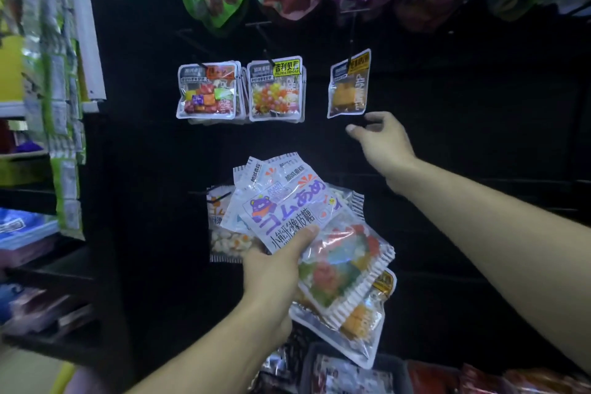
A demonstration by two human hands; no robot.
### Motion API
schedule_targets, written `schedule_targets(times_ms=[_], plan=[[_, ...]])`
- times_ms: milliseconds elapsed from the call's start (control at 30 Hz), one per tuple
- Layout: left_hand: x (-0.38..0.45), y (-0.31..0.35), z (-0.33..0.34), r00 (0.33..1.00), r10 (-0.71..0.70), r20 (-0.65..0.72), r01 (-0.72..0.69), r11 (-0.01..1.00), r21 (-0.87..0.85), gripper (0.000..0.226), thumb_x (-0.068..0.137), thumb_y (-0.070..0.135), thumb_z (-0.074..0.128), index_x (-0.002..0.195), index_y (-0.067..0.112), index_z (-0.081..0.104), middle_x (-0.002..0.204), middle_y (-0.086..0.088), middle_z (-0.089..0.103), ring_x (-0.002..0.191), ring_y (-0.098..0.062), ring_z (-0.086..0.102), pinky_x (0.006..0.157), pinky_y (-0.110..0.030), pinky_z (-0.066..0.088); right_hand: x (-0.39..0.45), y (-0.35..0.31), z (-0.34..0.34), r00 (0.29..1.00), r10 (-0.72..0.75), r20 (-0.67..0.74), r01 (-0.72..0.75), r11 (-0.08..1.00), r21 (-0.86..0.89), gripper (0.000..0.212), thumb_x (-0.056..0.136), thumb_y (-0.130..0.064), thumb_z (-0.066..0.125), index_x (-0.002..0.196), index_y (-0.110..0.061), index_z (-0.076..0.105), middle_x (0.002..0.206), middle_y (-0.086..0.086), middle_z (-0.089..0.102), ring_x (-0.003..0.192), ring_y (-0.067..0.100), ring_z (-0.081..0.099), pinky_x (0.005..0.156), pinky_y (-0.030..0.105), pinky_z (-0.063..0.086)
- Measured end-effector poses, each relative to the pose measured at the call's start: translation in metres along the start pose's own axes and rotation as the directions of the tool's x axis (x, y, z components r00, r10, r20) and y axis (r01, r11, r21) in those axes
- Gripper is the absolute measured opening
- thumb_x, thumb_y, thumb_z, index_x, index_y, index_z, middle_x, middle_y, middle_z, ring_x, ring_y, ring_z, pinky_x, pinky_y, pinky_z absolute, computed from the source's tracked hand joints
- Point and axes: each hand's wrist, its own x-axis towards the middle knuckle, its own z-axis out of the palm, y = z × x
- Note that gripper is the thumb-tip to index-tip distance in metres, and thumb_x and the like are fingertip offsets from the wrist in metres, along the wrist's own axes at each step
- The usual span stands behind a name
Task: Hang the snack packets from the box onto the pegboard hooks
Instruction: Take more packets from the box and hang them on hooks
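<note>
Your left hand (275, 261) holding a fan of shiny snack packets (316, 233), bear candy on top, your right hand (380, 137) loose and empty under a hanging packet (349, 84), dark box (396, 371) below with more packets

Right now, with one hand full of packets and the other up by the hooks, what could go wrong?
1. The left hand grips a fanned stack of packets with the thumb on top; the lower ones, such as the orange packet, might slip out.
2. The right hand is empty just below the single hanging packet, which sits tilted on its hook; a bump could knock it off.
</note>
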Motion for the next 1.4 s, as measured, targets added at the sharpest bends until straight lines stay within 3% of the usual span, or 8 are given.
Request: schedule_targets(times_ms=[233,400,667,800,1067,1167,1267,1400], plan=[[-0.011,-0.014,-0.009,1.000,-0.023,0.018,0.024,1.000,-0.019,0.049,0.072,0.028,0.097,0.115,0.020,0.074,0.104,-0.006,0.084,0.101,-0.035,0.080,0.101,-0.059,0.058,-0.102,0.018,-0.038,0.815,-0.028,0.578,0.130,0.982,-0.136,0.061,0.074,-0.058,0.085,0.127,-0.036,0.065,0.120,-0.021,0.068,0.101,-0.011,0.066,0.078,0.008,0.048],[-0.024,-0.023,-0.016,0.992,-0.119,0.050,0.123,0.989,-0.082,0.048,0.078,0.017,0.093,0.119,0.007,0.071,0.104,-0.020,0.081,0.095,-0.044,0.079,0.093,-0.064,0.061,-0.124,0.023,-0.048,0.701,-0.021,0.713,0.214,0.959,-0.183,0.049,0.069,-0.037,0.096,0.103,-0.051,0.063,0.098,-0.039,0.069,0.095,-0.021,0.064,0.080,0.003,0.049],[-0.041,-0.065,-0.047,0.965,-0.257,0.055,0.259,0.965,-0.037,0.099,0.043,0.053,0.108,0.128,0.016,0.071,0.116,-0.015,0.080,0.107,-0.042,0.077,0.102,-0.060,0.057,-0.140,0.070,-0.029,0.718,0.153,0.679,0.022,0.970,-0.242,0.051,0.067,-0.029,0.098,0.112,-0.030,0.074,0.102,-0.006,0.080,0.089,0.010,0.078,0.084,0.036,0.064],[-0.048,-0.074,-0.064,0.963,-0.260,0.063,0.258,0.965,0.047,0.076,0.057,0.047,0.097,0.122,0.017,0.070,0.109,-0.008,0.083,0.098,-0.034,0.081,0.091,-0.052,0.064,-0.143,0.093,-0.022,0.720,0.268,0.640,-0.180,0.963,-0.201,0.043,0.073,-0.018,0.094,0.109,-0.017,0.071,0.099,0.003,0.080,0.082,0.016,0.078,0.068,0.029,0.061],[-0.051,-0.084,-0.086,0.957,-0.288,0.029,0.280,0.948,0.152,0.078,0.053,0.031,0.095,0.125,0.012,0.069,0.110,-0.006,0.083,0.105,-0.032,0.078,0.097,-0.054,0.060,-0.151,0.122,-0.010,0.654,0.439,0.616,-0.512,0.856,-0.067,0.048,0.083,-0.005,0.084,0.124,-0.005,0.059,0.107,0.017,0.079,0.086,0.028,0.076,0.073,0.042,0.063],[-0.049,-0.090,-0.092,0.952,-0.305,0.021,0.300,0.945,0.130,0.054,0.071,0.018,0.092,0.120,0.011,0.069,0.111,-0.009,0.082,0.095,-0.029,0.078,0.065,-0.035,0.066,-0.155,0.131,-0.003,0.641,0.456,0.618,-0.556,0.830,-0.037,0.049,0.084,-0.004,0.083,0.126,-0.004,0.059,0.099,0.012,0.080,0.078,0.022,0.076,0.066,0.038,0.062],[-0.050,-0.095,-0.095,0.950,-0.307,0.056,0.299,0.947,0.121,0.080,0.049,0.022,0.098,0.123,0.013,0.068,0.109,-0.009,0.083,0.105,-0.035,0.078,0.091,-0.055,0.064,-0.159,0.138,0.002,0.623,0.468,0.627,-0.582,0.813,-0.028,0.047,0.085,-0.002,0.081,0.126,-0.003,0.060,0.087,0.008,0.080,0.067,0.017,0.076,0.051,0.030,0.060],[-0.048,-0.106,-0.103,0.970,-0.243,0.030,0.236,0.960,0.151,0.092,0.038,0.030,0.102,0.123,0.017,0.069,0.107,-0.002,0.084,0.109,-0.033,0.077,0.105,-0.057,0.056,-0.161,0.146,0.003,0.578,0.478,0.662,-0.592,0.804,-0.064,0.047,0.085,-0.004,0.081,0.127,-0.007,0.059,0.101,0.014,0.080,0.079,0.025,0.078,0.062,0.037,0.064]])
